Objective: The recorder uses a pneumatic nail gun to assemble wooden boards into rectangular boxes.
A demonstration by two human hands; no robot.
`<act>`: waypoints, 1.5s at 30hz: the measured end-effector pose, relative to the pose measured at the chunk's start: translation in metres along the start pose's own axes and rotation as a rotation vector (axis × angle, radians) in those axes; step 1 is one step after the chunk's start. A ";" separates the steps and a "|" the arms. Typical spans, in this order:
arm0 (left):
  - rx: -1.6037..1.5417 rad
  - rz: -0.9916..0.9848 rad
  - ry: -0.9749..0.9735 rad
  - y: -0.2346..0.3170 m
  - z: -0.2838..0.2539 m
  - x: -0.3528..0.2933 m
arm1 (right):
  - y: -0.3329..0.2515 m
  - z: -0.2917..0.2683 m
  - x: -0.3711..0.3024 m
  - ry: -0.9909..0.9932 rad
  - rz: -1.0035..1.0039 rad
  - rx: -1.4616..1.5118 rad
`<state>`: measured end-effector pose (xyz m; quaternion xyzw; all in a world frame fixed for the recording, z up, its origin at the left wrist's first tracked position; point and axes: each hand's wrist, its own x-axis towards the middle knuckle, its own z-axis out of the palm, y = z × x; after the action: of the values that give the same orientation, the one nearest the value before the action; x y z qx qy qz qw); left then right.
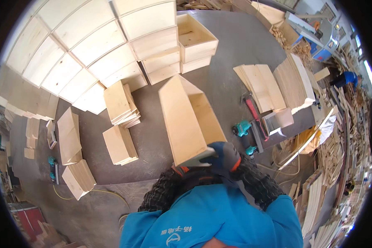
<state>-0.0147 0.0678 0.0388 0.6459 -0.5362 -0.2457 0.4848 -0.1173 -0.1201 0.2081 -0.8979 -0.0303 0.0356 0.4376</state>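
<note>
A pale wooden drawer box (182,124) stands tilted in front of my body, its open side facing right. My right hand (226,158), in a dark blue-grey glove with an orange cuff, grips the box's near right corner, fingers bent over the end panel. Only the orange cuff (180,169) of my left glove shows at the near left corner; the box hides the fingers of that hand. Right of the box lie a teal nail gun (242,128) and a red-handled hammer (252,108). Stacked wooden panels (119,142) lie to its left.
Stacked finished drawer boxes (153,43) form a wall at the back left. More panels (260,84) sit at the right of the dark table (149,103). A second nail gun (52,168) lies far left. A hose (111,192) crosses the floor; a co-worker (349,78) bends over at far right.
</note>
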 end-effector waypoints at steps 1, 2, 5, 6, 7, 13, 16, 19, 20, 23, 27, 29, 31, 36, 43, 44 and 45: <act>-0.146 -0.122 0.105 -0.009 0.001 0.000 | -0.008 -0.007 -0.003 -0.011 -0.009 -0.018; -0.298 -0.239 0.206 -0.022 0.006 -0.001 | -0.018 -0.016 -0.008 -0.006 -0.064 -0.112; -0.763 -0.589 0.535 -0.087 0.026 -0.024 | -0.030 -0.044 -0.011 0.009 -0.176 -0.292; -0.191 -0.344 0.670 -0.092 0.018 -0.017 | -0.027 -0.060 -0.015 0.072 -0.173 -0.378; 0.176 -0.437 0.639 -0.091 0.017 -0.026 | -0.026 -0.077 -0.014 0.071 -0.164 -0.399; 0.653 -0.863 0.330 -0.062 -0.043 -0.006 | -0.016 -0.187 0.037 0.050 -0.161 -0.997; 0.705 -1.008 0.174 -0.044 -0.059 0.021 | 0.007 -0.242 0.111 0.159 -0.263 -1.108; 0.735 -1.147 0.002 -0.023 -0.061 0.043 | 0.017 -0.288 0.181 0.219 -0.364 -1.110; 0.740 -1.163 -0.028 -0.026 -0.059 0.047 | 0.016 -0.298 0.206 0.199 -0.346 -1.094; 0.762 -1.214 -0.051 -0.036 -0.053 0.053 | 0.022 -0.308 0.277 0.131 -0.303 -1.053; 0.758 -1.279 -0.069 -0.036 -0.053 0.064 | 0.047 -0.301 0.358 -0.012 -0.271 -1.035; 0.773 -1.271 -0.072 -0.041 -0.055 0.070 | 0.053 -0.296 0.386 -0.040 -0.262 -1.008; 0.747 -1.270 -0.067 -0.031 -0.059 0.077 | 0.056 -0.289 0.406 -0.065 -0.235 -0.925; 0.753 -1.282 -0.044 -0.034 -0.056 0.084 | 0.066 -0.283 0.440 -0.139 -0.211 -0.900; 0.780 -1.279 0.003 -0.047 -0.044 0.065 | 0.075 -0.273 0.464 -0.147 -0.298 -0.893; 0.794 -1.255 0.003 -0.054 -0.041 0.063 | 0.089 -0.270 0.473 -0.112 -0.338 -0.873; 0.803 -1.232 0.006 -0.064 -0.036 0.064 | 0.114 -0.277 0.481 -0.061 -0.433 -0.846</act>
<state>0.0644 0.0184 0.0094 0.9586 -0.1233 -0.2565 -0.0136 0.3893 -0.3663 0.2708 -0.9689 -0.2416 -0.0455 0.0298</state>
